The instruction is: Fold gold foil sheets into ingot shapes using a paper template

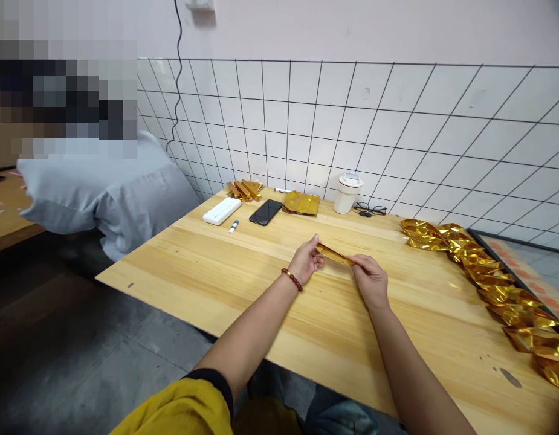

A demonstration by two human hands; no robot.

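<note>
A narrow folded strip of gold foil paper (333,254) is stretched between my two hands, just above the wooden table (225,272). My left hand (306,260), with a dark red bead bracelet (292,279) at the wrist, pinches the strip's left end. The right end is between the thumb and fingers of my right hand (371,281). Beyond my hands lies a flat stack of gold foil sheets (301,203). Folded gold foil strips (245,190) lie in a pile at the far left corner. Crumpled, puffed-out gold foil pieces (492,284) run down the table's right side.
A white power bank (222,211), a black phone (265,212) and a small blue-and-white stick (234,226) lie at the back left. A white lidded cup (347,193) and black glasses (370,209) are near the tiled wall. Another person in grey (111,187) sits at the left.
</note>
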